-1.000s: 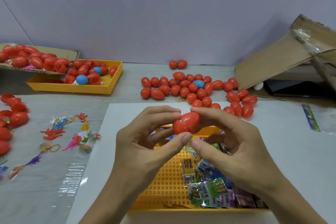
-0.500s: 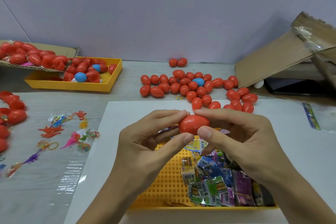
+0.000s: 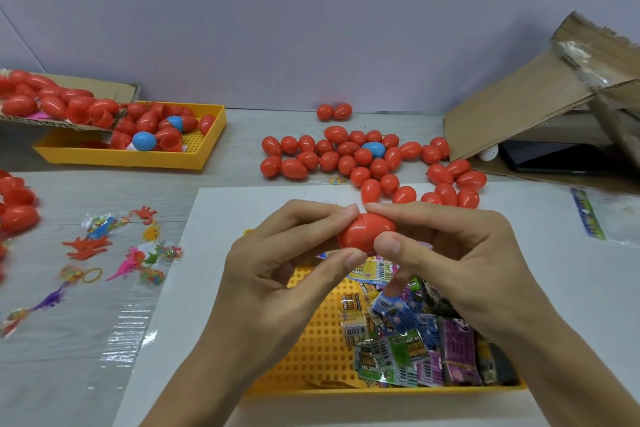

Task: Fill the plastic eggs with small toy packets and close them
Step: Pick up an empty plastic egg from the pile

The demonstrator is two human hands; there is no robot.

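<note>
Both hands hold one red plastic egg (image 3: 363, 232) above the near yellow tray (image 3: 311, 350). The left hand (image 3: 277, 274) pinches the left end of the egg between thumb and forefinger, and the right hand (image 3: 460, 253) grips its right end, with the thumb pressed on the front. The two halves of the egg are together, and a seam line is visible on its top. In the tray under the hands lies a heap of small toy packets (image 3: 408, 340). Behind the hands, many closed red eggs (image 3: 346, 159) lie on the table (image 3: 239, 142), with one blue egg (image 3: 374, 149) among them. A second yellow tray (image 3: 131, 159) with eggs stands at the far left.
</note>
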